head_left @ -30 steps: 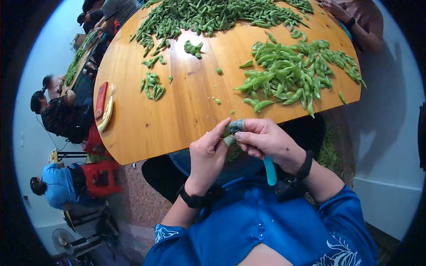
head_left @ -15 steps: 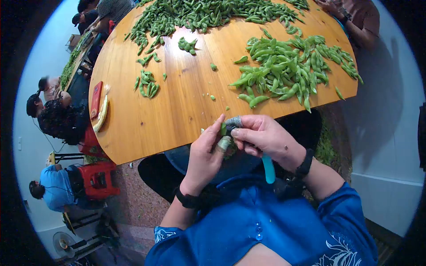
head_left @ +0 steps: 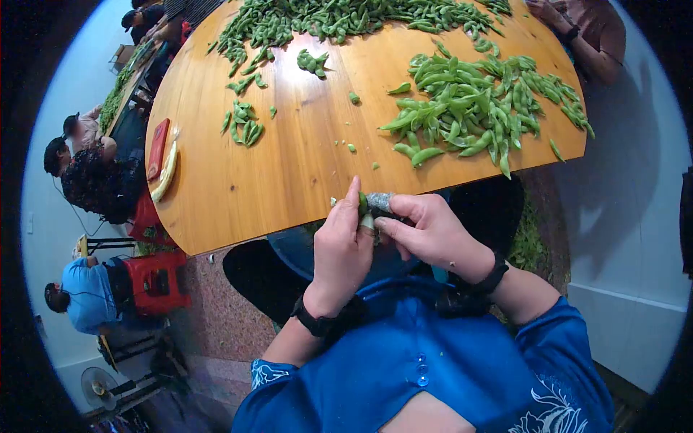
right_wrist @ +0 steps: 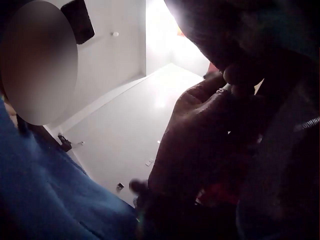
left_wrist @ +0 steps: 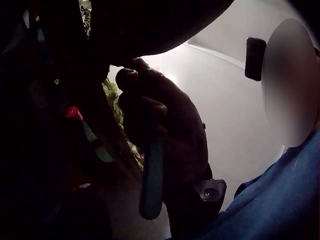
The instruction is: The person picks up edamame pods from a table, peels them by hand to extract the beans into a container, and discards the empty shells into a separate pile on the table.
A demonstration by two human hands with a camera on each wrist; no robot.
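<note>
Over the table's near edge, my left hand (head_left: 339, 242) pinches a green soybean pod (head_left: 362, 203) between thumb and index finger, and the thumb has a pale wrap. Close against it is my right hand (head_left: 440, 238), its index finger covered in grey wrapping. The right fingers are curled round a tool with a teal handle (left_wrist: 151, 187), which points down from the palm in the left wrist view. The tool's working end is hidden among the fingers. A heap of bright green soybean pods (head_left: 462, 108) lies ahead on the right. Both wrist views are very dark.
A blue basin (head_left: 289, 252) sits below the hands. A larger pod heap (head_left: 310, 20) covers the wooden table's (head_left: 289, 159) far side. Small pod clusters, a red box (head_left: 158, 149) and a pale strip (head_left: 166, 173) lie leftward. Other people sit around.
My left hand has turned more upright, its index finger pointing up past the pod. My right hand has rotated, and the teal handle is now mostly hidden in the head view.
</note>
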